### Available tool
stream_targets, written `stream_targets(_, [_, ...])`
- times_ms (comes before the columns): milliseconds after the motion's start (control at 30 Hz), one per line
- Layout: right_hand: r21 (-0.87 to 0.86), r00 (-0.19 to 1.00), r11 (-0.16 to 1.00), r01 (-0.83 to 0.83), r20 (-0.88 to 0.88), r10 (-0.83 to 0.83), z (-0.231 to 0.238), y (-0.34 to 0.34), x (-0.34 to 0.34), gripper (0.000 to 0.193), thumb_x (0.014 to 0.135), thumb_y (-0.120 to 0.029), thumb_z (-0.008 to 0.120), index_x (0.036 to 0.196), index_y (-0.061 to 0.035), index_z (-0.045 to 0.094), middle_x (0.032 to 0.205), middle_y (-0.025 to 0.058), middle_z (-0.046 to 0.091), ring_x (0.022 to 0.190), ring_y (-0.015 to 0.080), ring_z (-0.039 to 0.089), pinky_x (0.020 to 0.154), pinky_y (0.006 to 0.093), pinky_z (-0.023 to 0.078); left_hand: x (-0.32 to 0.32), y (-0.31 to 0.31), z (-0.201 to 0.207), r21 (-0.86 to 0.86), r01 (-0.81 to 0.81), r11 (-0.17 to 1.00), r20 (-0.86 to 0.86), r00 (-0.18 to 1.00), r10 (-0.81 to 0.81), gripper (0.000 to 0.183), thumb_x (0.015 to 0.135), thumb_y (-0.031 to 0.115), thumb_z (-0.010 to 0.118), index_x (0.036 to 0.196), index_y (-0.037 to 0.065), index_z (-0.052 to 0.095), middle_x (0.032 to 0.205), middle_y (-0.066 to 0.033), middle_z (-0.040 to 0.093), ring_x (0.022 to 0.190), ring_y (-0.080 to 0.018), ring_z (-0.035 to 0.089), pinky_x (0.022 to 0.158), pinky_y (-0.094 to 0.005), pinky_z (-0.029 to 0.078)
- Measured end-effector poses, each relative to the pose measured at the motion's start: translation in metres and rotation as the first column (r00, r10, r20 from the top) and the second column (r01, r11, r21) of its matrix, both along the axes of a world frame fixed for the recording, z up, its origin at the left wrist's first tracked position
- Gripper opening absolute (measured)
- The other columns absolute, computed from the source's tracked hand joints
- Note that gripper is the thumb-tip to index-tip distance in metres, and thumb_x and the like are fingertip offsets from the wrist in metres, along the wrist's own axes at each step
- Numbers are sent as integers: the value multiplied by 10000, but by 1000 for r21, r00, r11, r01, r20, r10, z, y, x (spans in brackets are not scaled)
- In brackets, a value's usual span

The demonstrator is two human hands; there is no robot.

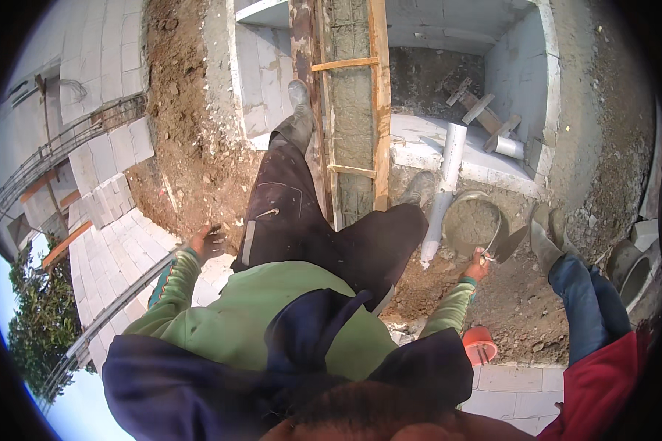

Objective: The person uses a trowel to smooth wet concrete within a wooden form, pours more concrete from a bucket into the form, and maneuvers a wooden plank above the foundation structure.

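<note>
My right hand (476,268) is closed round the handle of a trowel (510,245), whose grey blade points up and to the right. The trowel is at the near right side of a bucket (502,234) holding wet grey mortar (472,222); whether the blade touches the rim I cannot tell. Out to my left, my left hand (207,241) holds nothing, its fingers apart. Ahead of me runs a narrow wooden form (380,110) with grey concrete (350,136) inside and small wooden crosspieces over it. My legs straddle the form.
A white pipe (449,173) leans left of the bucket. An orange bucket (479,344) stands near my right forearm. At right are a co-worker's jeans (585,298) and boots. White block walls (518,92) enclose a pit with scrap wood (478,109). White blocks (114,253) lie left.
</note>
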State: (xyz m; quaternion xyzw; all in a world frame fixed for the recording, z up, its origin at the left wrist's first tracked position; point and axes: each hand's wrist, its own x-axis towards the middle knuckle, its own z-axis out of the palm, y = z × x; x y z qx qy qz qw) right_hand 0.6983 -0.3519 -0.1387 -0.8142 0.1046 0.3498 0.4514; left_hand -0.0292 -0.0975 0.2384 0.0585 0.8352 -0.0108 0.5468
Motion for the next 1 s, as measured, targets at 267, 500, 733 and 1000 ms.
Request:
stream_targets(267, [-211,1000,977,-13,-10,12,30,133,-24,293,893,-170,752,1108,18,686,925,110,679,758,247,625,679,423,495,-87,7,-76,-153,-41,987,47,998,49,895,972,745,443,1606,118,364,1603,-215,407,1294,-363,551,1067,-558,437])
stream_targets(500, [-30,991,996,-88,-103,85,284,297,-175,243,941,-163,743,1128,-52,634,875,35,628,723,177,578,640,334,476,-24,267,-228,439,-9,898,238,965,-107,710,1013,600,559,1528,116,488,1480,-44,549,1303,-228,533,1082,-418,407])
stream_targets(733, [276,923,954,-115,-325,205,458,351,-170,174,951,-86,703,1093,-88,602,815,8,563,638,142,523,585,299,455,152,385,-273,148,-63,987,778,624,-76,792,985,692,534,1520,110,495,1543,-84,512,1418,-261,456,1205,-476,320])
stream_targets(1000, [508,780,800,-321,-338,527,383,542,-199,182,945,-102,723,1063,-76,587,822,8,554,638,113,513,576,268,445,95,448,-322,148,-268,952,764,642,62,845,944,736,551,1529,130,473,1531,-122,510,1371,-303,501,1139,-513,393])
